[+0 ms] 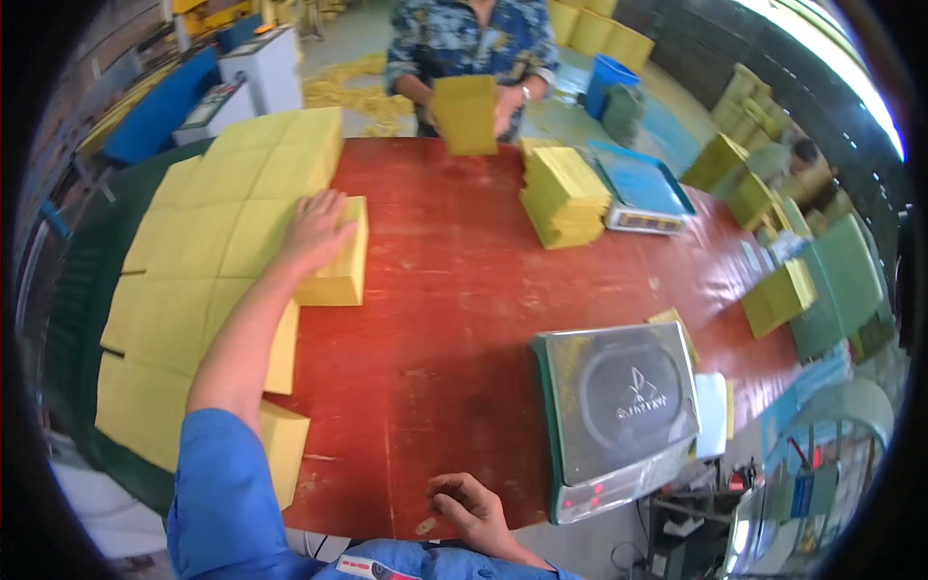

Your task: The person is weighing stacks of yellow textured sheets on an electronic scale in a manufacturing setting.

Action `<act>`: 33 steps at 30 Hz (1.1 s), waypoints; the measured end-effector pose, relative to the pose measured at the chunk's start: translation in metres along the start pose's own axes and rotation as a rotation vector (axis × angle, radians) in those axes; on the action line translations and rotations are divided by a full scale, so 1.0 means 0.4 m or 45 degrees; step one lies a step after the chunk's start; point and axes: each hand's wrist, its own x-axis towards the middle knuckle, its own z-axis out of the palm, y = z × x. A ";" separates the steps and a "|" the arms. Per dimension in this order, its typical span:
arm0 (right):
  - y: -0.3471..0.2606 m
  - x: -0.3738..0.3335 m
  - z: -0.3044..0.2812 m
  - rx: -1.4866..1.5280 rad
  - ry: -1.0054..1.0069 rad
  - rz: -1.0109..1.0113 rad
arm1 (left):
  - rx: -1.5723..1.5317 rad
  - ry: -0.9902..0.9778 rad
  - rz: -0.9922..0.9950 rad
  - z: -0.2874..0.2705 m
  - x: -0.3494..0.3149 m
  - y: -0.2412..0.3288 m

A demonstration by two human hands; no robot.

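My left hand (317, 230) reaches across rows of yellow paper stacks (193, 251) on the table's left. Its fingers are stretched out and rest on top of a yellow paper block (340, 271) at the right edge of the rows. My right hand (474, 512) hovers by the table's near edge. Its fingers are loosely curled, with a gap to the thumb, and nothing shows in them. To its right is a weighing scale (628, 401) with a dark platform and a clear wrapping. My left forearm covers part of the nearer stacks.
Across the red table (435, 319), a person (474, 48) in a patterned shirt holds a yellow paper block (466, 114). A tall yellow stack (565, 198) stands beside a blue-topped scale (643, 188). A green chair (841, 290) and another yellow stack (778, 298) are at the right.
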 end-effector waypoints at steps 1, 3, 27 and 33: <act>0.000 0.001 -0.007 0.011 0.049 -0.012 | 0.019 -0.026 -0.016 0.002 0.006 0.002; 0.013 -0.002 -0.015 -0.053 0.093 -0.069 | 0.046 -0.054 -0.006 0.009 0.008 0.036; 0.216 -0.363 -0.339 0.149 0.036 -0.016 | -0.245 0.081 0.219 -0.146 -0.820 0.824; 0.313 -0.338 -0.351 0.700 -0.091 0.184 | -0.291 0.113 0.245 -0.214 -0.927 0.913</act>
